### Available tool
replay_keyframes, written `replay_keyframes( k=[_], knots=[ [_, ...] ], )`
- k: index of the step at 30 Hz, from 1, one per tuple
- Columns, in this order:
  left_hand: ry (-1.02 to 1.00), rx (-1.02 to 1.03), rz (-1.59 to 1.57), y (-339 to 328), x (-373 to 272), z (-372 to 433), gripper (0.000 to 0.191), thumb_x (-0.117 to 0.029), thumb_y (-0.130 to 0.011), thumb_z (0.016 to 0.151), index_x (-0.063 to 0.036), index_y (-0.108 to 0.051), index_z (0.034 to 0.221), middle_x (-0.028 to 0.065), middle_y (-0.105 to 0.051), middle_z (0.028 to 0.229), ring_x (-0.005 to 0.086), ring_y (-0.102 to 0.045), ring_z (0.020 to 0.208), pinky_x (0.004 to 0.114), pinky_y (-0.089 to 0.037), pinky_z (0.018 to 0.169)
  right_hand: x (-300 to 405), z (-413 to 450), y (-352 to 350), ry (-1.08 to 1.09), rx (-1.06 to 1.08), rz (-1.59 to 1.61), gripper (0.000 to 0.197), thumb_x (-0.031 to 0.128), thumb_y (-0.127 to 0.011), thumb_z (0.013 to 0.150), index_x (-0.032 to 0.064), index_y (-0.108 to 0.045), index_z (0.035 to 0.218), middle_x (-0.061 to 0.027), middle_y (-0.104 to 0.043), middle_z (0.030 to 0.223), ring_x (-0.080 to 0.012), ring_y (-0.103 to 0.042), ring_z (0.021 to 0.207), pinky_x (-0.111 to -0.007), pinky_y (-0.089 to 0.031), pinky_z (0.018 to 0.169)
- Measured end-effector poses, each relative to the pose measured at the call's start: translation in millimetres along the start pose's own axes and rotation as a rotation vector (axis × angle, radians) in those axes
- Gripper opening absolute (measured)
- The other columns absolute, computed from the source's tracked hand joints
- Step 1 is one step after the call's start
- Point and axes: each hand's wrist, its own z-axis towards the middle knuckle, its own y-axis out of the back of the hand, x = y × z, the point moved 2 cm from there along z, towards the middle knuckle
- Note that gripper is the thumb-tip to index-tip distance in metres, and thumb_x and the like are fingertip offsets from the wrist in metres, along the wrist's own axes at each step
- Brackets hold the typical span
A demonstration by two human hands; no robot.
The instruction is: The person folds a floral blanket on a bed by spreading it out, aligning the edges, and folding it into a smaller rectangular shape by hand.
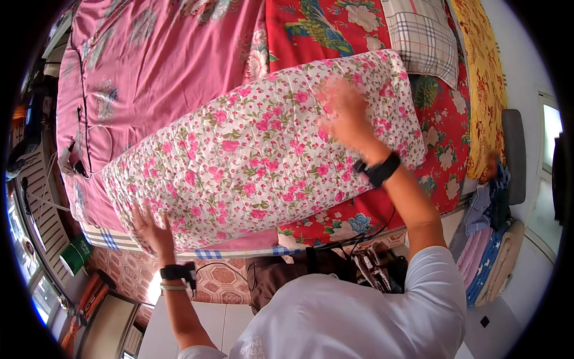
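Note:
A quilted cloth [251,152] with pink flowers on white lies folded into a long strip, slantwise across the bed. My left hand [154,231] rests at its near left end with the fingers spread. Over its right part is my right hand [345,112], blurred, its fingers apart; whether it touches the cloth I cannot tell. Neither hand grips anything visible. Beneath the folded cloth lie a pink bedsheet [170,67] on the left and a red floral sheet [441,130] on the right.
A plaid pillow [423,40] lies at the upper right, beside a yellow patterned cloth [480,80]. Black cables [80,89] run over the bed's left side. Folded bedding [489,264] is stacked at the right. A green bin [76,256] stands off the bed's left corner.

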Motion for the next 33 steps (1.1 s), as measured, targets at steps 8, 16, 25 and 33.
replay_keyframes(
  k=[8,16,25,33],
  knots=[
    [0.179,0.373,0.331,-49.7,41.5,-28.6,0.056,-0.042,-0.037,0.082,-0.0193,-0.018,0.13,0.007,-0.019,0.135,0.0265,-0.016,0.124,0.05,-0.012,0.096,-142.6,-123.3,22.3,-0.614,0.233,-0.622,0.063,0.043,-0.049,0.074,0.0109,-0.029,0.124,-0.0146,-0.03,0.126,-0.0295,-0.03,0.116,-0.045,-0.025,0.091],
    [0.265,-0.065,-0.078,-31.0,21.5,-50.3,0.054,-0.012,-0.05,0.075,-0.002,-0.03,0.124,0.0189,-0.029,0.127,0.0321,-0.025,0.119,0.038,-0.019,0.099,-201.1,-276.8,50.8,-1.525,-0.064,0.753,0.067,0.052,-0.057,0.067,0.0135,-0.041,0.119,-0.0051,-0.038,0.123,-0.0232,-0.038,0.108,-0.044,-0.03,0.084],
    [-0.023,0.295,-1.819,-34.2,-297.8,64.2,0.049,-0.012,-0.046,0.079,-0.0059,-0.029,0.124,0.0194,-0.026,0.127,0.028,-0.028,0.118,0.033,-0.025,0.095,-53.7,-194.6,153.5,-1.07,-0.195,1.138,0.034,0.015,-0.059,0.071,0.0039,-0.051,0.102,-0.0057,-0.054,0.097,-0.0194,-0.055,0.08,-0.031,-0.044,0.07],
    [0.103,0.728,-1.987,-41.1,-306.7,37.3,0.057,-0.023,-0.049,0.078,-0.0002,-0.025,0.124,0.0141,-0.033,0.123,0.0175,-0.035,0.108,0.031,-0.031,0.089,168.6,-113.9,188.6,-0.438,0.187,0.826,0.053,0.004,-0.062,0.063,-0.0026,-0.038,0.11,-0.0101,-0.05,0.1,-0.0159,-0.05,0.091,-0.028,-0.039,0.08]
  ],
)
